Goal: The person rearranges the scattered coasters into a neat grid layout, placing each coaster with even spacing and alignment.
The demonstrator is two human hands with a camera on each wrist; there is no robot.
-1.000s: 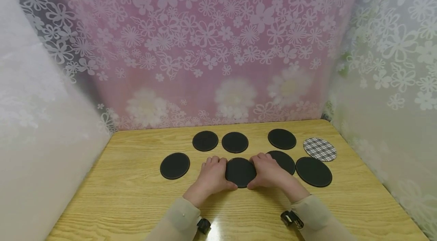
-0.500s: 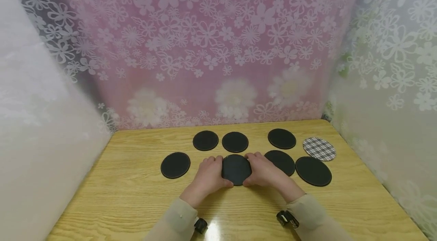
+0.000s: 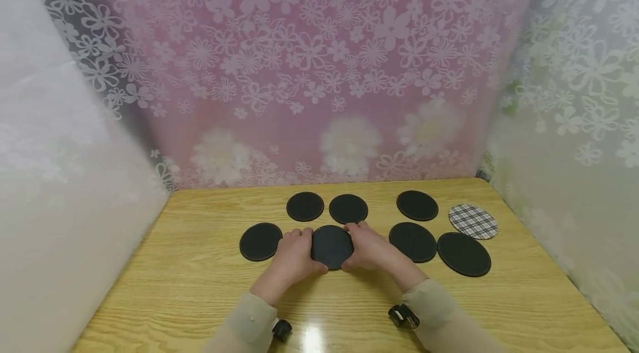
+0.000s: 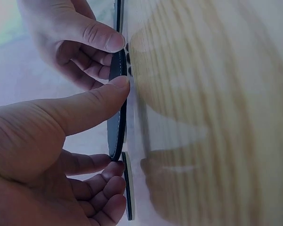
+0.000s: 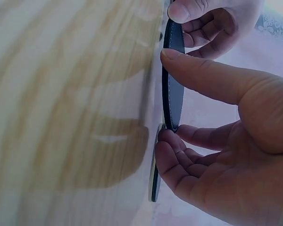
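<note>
A round black coaster with a stitched rim is held between my two hands. My left hand grips its left edge, thumb on the near side and fingers on the far side. On the opposite edge my right hand grips it the same way. Both wrist views catch the coaster edge-on, lying flat and seemingly a little above the tabletop. To the left of my left hand lies another black coaster. A further black coaster lies to the right of my right hand.
Behind the hands lie black coasters, one at the left, one in the middle and one farther right. A plaid coaster lies near another black coaster at the right. Flowered curtains surround the wooden table.
Both hands have carried the held coaster to the left, away from the black coaster at the right, which is now uncovered. The head view has shifted slightly.
</note>
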